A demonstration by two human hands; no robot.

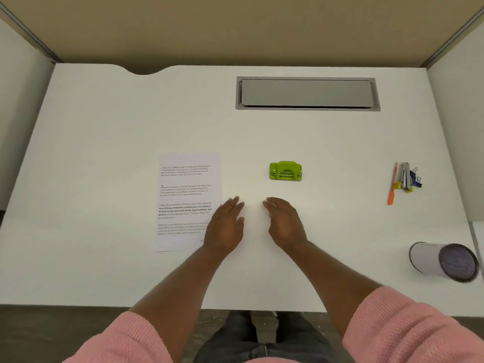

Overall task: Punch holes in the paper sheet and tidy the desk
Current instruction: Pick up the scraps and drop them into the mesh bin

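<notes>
Flat printed paper sheet [187, 200] beside boxy green hole punch [285, 171].

Printed white paper sheet [187, 195] flat on the white worktop [104, 127] at nine o'clock, long edge running away from the viewer, lime-green hole punch [285, 171] upright at centre, apart from the sheet at its three o'clock

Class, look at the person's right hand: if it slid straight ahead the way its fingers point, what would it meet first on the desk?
The right hand points away and slightly left. That line seems to pass just left of the green hole punch, over bare desk. It might clip the punch's left corner; depth is unclear.
</notes>
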